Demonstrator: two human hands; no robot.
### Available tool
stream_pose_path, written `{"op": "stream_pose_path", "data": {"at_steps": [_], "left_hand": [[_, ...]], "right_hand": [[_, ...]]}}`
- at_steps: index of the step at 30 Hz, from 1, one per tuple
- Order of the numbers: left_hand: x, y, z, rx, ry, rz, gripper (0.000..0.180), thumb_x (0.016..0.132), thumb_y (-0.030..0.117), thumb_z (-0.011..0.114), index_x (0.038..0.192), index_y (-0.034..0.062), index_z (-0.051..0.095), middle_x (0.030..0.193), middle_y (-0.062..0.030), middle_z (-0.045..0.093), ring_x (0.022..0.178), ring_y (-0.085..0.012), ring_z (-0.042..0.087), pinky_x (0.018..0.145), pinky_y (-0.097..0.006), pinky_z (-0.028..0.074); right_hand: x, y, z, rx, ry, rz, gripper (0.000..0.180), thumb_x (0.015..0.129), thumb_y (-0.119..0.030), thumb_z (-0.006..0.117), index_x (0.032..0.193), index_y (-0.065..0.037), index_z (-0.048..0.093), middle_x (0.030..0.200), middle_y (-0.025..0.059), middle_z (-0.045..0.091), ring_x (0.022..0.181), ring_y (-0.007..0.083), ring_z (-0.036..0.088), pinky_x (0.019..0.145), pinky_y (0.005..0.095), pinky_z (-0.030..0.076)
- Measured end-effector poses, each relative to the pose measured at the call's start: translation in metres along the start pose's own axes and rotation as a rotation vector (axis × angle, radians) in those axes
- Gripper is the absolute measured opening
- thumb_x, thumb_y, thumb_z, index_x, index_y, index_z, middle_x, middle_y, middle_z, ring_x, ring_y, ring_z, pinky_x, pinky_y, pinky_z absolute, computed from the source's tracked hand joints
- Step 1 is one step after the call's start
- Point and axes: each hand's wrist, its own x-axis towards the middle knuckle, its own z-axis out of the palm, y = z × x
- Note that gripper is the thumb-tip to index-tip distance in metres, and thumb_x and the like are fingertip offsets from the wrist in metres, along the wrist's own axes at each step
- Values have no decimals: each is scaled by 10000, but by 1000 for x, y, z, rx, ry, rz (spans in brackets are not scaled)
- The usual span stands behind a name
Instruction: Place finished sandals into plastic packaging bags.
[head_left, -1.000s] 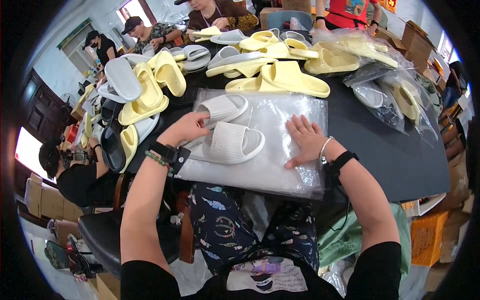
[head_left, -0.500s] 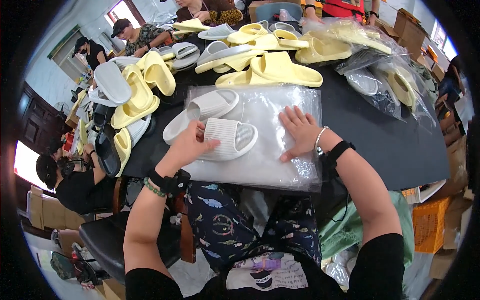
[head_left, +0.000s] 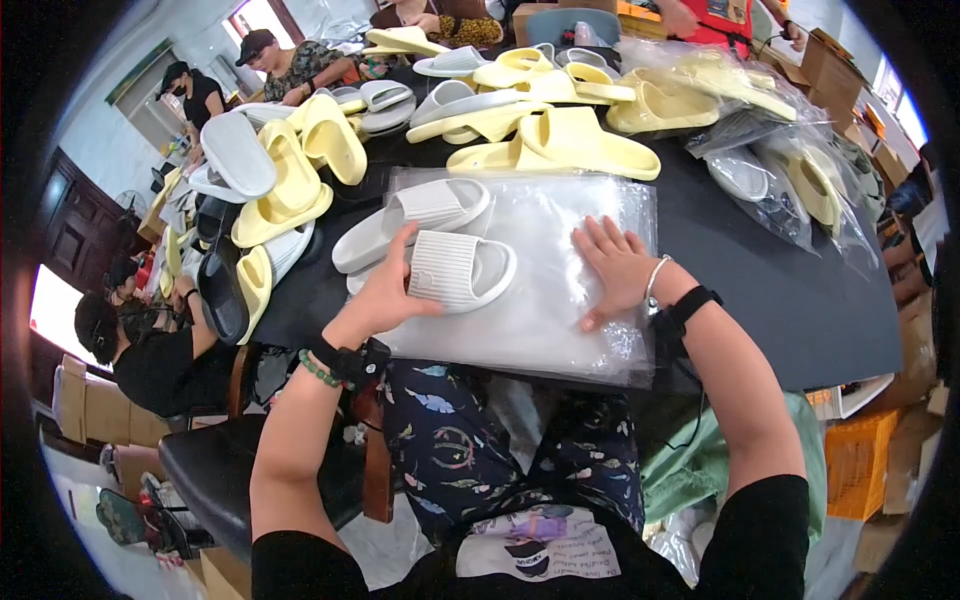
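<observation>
Two light grey slippers [head_left: 408, 212] with ribbed straps lie side by side on a stack of clear plastic bags [head_left: 545, 335]. My left hand [head_left: 378, 292] spans the nearer grey slipper [head_left: 460, 268], index finger at its far side and thumb at its near side, gripping it around the strap. Part of that slipper's sole is hidden under the hand. On the right part of the bags, my right hand [head_left: 615, 268] rests flat with fingers spread and holds nothing.
Yellow slippers [head_left: 555, 142] and grey ones pile along the far side of the black table [head_left: 790, 310]. More slippers [head_left: 285, 185] stand at left. Bagged slippers [head_left: 765, 185] lie at far right. Other people [head_left: 285, 65] sit around. An orange crate [head_left: 862, 465] stands below right.
My left fingers have spread from the strap to either side of the nearer slipper. My right hand stays flat on the bags. The whole view has shifted slightly.
</observation>
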Motion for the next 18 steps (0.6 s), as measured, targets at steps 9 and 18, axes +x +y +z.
{"op": "stream_pose_path", "data": {"at_steps": [9,18], "left_hand": [[-24,42,-33,510,224,298,836,724,-2,722,1468,125,361,1118,-162,635,1015,-287,606,893,-377,457],[-46,131,-75,944,312,364,514,757,-32,643,1251,97,583,889,-147,523,866,-344,523,805,-417,425]], "right_hand": [[1,1,5,7,37,-26,1411,534,-731,774,1542,-43,66,1594,253,6,1479,410,-46,1186,527,63],[6,6,6,1,50,-16,1432,514,-742,777,1541,-43,65,1593,256,15,1480,406,-45,1182,533,61]]}}
